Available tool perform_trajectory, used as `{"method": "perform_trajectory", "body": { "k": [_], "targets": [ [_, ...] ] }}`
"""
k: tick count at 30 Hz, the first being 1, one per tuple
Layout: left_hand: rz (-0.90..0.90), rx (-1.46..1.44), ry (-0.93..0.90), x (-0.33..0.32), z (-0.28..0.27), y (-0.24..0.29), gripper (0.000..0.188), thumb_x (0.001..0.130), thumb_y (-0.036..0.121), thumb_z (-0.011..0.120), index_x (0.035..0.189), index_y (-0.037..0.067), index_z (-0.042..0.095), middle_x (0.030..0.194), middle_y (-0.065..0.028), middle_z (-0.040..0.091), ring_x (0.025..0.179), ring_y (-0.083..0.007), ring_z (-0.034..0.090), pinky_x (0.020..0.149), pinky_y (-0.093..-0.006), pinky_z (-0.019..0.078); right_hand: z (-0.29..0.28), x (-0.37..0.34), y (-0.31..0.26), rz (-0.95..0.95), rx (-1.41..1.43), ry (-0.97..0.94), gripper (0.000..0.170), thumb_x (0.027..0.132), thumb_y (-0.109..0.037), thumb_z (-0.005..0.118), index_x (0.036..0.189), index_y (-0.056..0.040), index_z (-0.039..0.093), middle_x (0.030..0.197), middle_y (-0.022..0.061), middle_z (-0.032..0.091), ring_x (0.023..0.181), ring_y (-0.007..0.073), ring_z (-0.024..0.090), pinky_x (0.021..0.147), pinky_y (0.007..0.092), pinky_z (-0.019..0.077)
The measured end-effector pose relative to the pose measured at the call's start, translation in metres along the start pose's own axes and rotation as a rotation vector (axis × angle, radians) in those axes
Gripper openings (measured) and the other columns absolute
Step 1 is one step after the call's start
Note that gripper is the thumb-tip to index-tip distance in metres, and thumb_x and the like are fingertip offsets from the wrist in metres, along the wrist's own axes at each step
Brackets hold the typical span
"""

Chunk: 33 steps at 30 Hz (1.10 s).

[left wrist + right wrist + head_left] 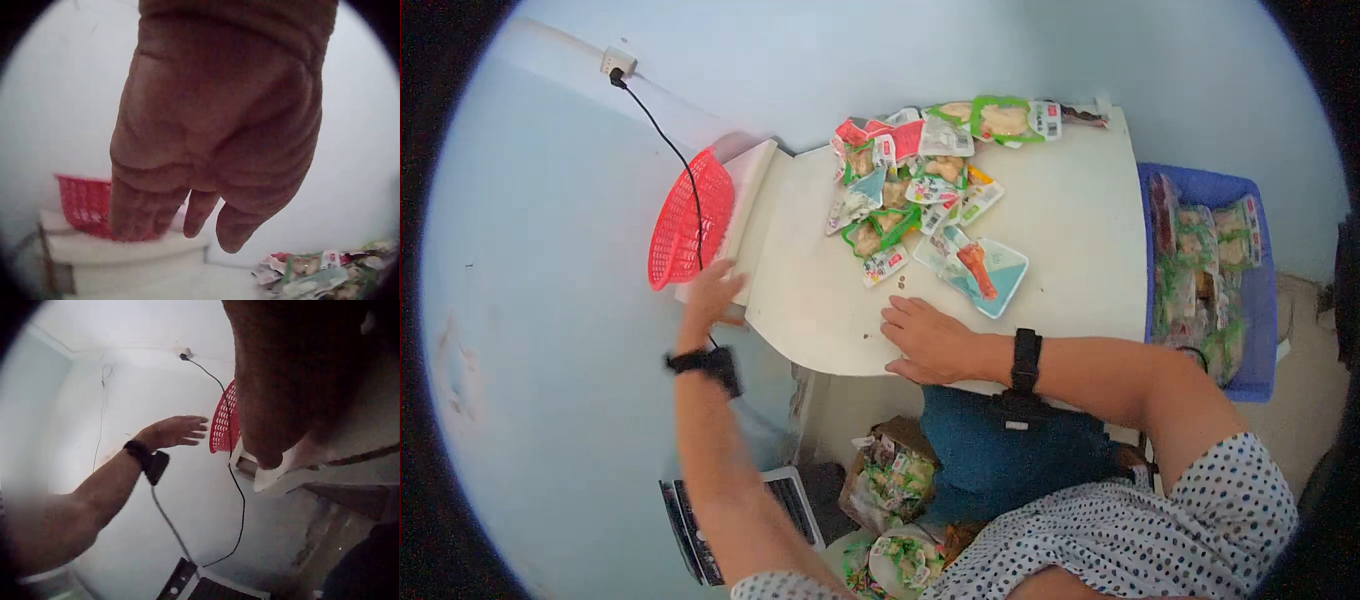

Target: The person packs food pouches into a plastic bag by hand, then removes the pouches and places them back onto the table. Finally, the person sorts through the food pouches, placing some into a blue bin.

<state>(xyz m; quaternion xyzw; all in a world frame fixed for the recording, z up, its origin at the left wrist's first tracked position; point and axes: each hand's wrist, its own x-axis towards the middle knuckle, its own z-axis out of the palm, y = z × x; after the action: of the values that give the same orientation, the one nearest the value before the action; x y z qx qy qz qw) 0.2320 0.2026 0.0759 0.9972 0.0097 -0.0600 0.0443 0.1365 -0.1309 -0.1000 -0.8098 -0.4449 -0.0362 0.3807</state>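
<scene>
My left hand [712,293] reaches toward a red plastic basket [690,222], its fingers extended and holding nothing. The right wrist view shows this left hand [172,431] with fingers apart, pointing at the basket [223,424]. Palm and thumb fill much of the left wrist view, overlapping the basket [84,201] there. On the white table [1070,230], near its front edge, rests my right hand [935,340] with nothing in its grip. Just beyond its fingers lies a blue-and-white packet [990,275] picturing a brown drumstick. A pile of vacuum-sealed food packets [890,195] spreads behind.
A blue crate [1265,330] of packets stands right of the table. Below the front edge are a cardboard box [915,437] with packets and a white bowl [890,570]. A black cord [665,135] hangs from a wall socket [618,62] across the basket.
</scene>
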Motion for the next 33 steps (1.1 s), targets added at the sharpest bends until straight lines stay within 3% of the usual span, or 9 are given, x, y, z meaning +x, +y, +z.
{"method": "perform_trajectory", "body": {
  "k": [6,11,14,15,18,23,26,29,33],
  "targets": [
    [0.026,0.088,0.165,0.118,0.142,0.043,0.063,0.081,0.037,0.068,0.127,-0.003,0.054,0.123,-0.0260,0.059,0.116,-0.0380,0.056,0.098,-0.0410,0.0459,0.008,0.001,0.007,-0.017,0.013,0.172,0.039,0.076,-0.027,0.071,0.094,0.0057,0.059,0.106,0.0224,0.056,0.115,0.0404,0.048,0.101,0.0450,0.0390],
    [-0.085,0.138,0.272,0.127,0.161,0.064,0.028,0.078,0.018,0.061,0.096,-0.002,0.069,0.103,-0.0219,0.067,0.097,-0.0370,0.064,0.085,-0.0449,0.0511,-0.003,0.002,0.001,0.081,0.122,0.063,0.041,0.082,-0.021,0.068,0.109,0.0066,0.055,0.121,0.0226,0.054,0.123,0.0409,0.045,0.106,0.0445,0.0357],
    [-0.077,0.119,0.467,0.142,0.172,0.035,0.016,0.074,0.011,0.058,0.078,0.000,0.069,0.094,-0.0201,0.068,0.089,-0.0343,0.066,0.077,-0.0444,0.0527,0.003,0.003,0.006,0.068,0.161,0.122,0.038,0.083,-0.020,0.067,0.109,0.0063,0.057,0.118,0.0232,0.056,0.119,0.0408,0.048,0.103,0.0449,0.0381],
    [0.001,0.224,0.411,0.164,0.181,-0.006,0.016,0.079,0.014,0.060,0.085,0.001,0.067,0.093,-0.0188,0.069,0.088,-0.0364,0.066,0.073,-0.0440,0.0544,0.004,0.005,0.009,0.072,0.180,0.135,0.037,0.084,-0.020,0.066,0.109,0.0059,0.057,0.116,0.0235,0.057,0.116,0.0410,0.050,0.102,0.0451,0.0397],
    [-0.274,-1.443,0.291,0.106,0.126,0.041,0.017,0.087,0.019,0.060,0.093,0.003,0.065,0.090,-0.0135,0.068,0.091,-0.0312,0.067,0.074,-0.0412,0.0535,0.007,0.010,0.017,0.146,0.330,0.297,0.034,0.087,-0.024,0.063,0.103,0.0050,0.059,0.104,0.0229,0.061,0.099,0.0354,0.059,0.088,0.0439,0.0465],
    [0.186,-2.045,-0.070,0.068,0.104,0.080,0.019,0.094,0.018,0.057,0.105,0.003,0.060,0.098,-0.0096,0.065,0.091,-0.0248,0.062,0.077,-0.0393,0.0513,-0.023,0.022,0.022,0.453,1.044,0.439,0.035,0.093,-0.029,0.059,0.107,0.0030,0.059,0.092,0.0112,0.064,0.072,0.0173,0.064,0.071,0.0329,0.0533],
    [0.306,-2.329,-0.267,0.059,0.112,0.132,0.021,0.095,0.011,0.052,0.113,0.001,0.057,0.104,-0.0104,0.063,0.088,-0.0225,0.059,0.076,-0.0365,0.0493,-0.054,0.024,0.034,0.481,1.259,0.587,0.033,0.098,-0.022,0.054,0.122,0.0010,0.053,0.109,0.0128,0.061,0.094,0.0204,0.066,0.081,0.0346,0.0564],
    [0.507,-2.500,-0.503,0.071,0.123,0.163,0.030,0.094,0.006,0.048,0.123,-0.001,0.051,0.111,-0.0133,0.062,0.097,-0.0238,0.061,0.086,-0.0368,0.0510,-0.075,0.025,0.047,0.464,1.202,0.828,0.041,0.098,-0.034,0.053,0.121,0.0008,0.050,0.105,0.0096,0.061,0.090,0.0188,0.064,0.077,0.0350,0.0568],
    [0.475,-2.468,-0.522,0.081,0.148,0.204,0.038,0.099,0.018,0.046,0.132,-0.001,0.046,0.125,-0.0126,0.059,0.112,-0.0263,0.059,0.097,-0.0452,0.0482,-0.119,0.014,0.070,0.408,1.541,0.923,0.041,0.098,-0.034,0.053,0.122,-0.0016,0.047,0.110,0.0110,0.059,0.100,0.0205,0.063,0.078,0.0373,0.0573]
  ]
}}
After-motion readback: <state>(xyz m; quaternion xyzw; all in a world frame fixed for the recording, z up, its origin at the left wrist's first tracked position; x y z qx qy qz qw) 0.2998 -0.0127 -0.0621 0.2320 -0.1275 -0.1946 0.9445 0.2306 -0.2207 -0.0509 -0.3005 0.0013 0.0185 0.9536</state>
